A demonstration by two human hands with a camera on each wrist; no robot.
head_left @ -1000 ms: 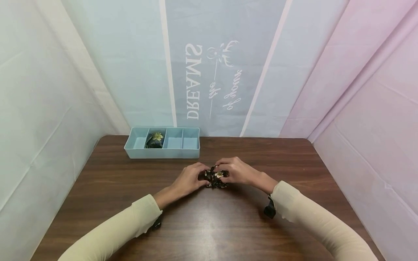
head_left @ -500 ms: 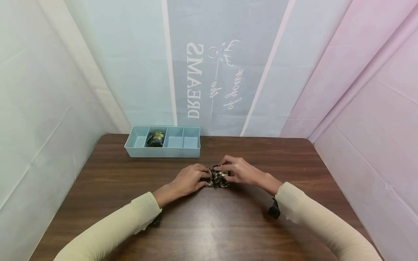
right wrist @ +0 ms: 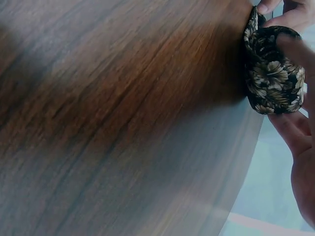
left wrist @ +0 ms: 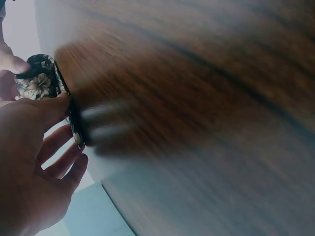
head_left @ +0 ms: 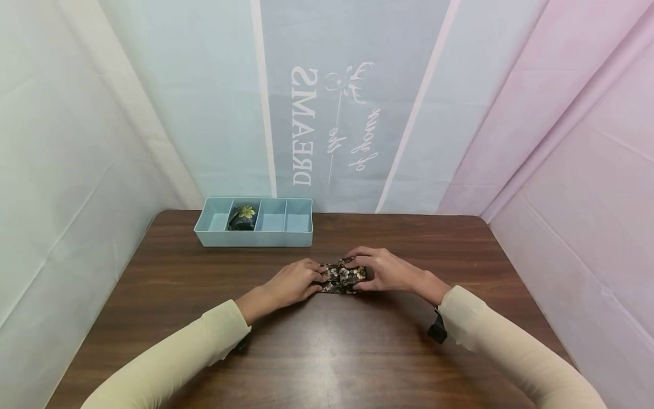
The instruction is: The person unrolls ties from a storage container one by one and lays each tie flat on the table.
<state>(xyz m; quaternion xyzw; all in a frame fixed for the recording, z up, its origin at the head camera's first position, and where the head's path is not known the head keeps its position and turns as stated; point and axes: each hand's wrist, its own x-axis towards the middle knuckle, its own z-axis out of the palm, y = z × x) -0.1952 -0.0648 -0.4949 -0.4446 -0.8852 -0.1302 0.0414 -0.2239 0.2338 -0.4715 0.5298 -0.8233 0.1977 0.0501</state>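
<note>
A black cloth with a cream flower print (head_left: pixel 339 275) lies on the table between both hands, its right part rolled or folded into a thick loop. My left hand (head_left: pixel 296 281) holds its flatter left end, thumb at the near edge and fingers at the far one. In the left wrist view the left thumb (left wrist: pixel 54 105) lies along the cloth's edge. My right hand (head_left: pixel 385 270) grips the rolled part; the right wrist view shows its thumb at the opening of the floral roll (right wrist: pixel 275 81) and fingers on the other side.
A light blue tray (head_left: pixel 255 239) with several compartments stands at the back left of the brown wooden table (head_left: pixel 327 352). Its second compartment from the left holds a dark bundle with a yellowish flower (head_left: pixel 242 218). Fabric curtains (head_left: pixel 337 34) close off the back and sides.
The right hand has shifted slightly right and spread its grip around the roll. More of the floral cloth shows between the hands. The left hand has edged slightly left; the tray stays put.
</note>
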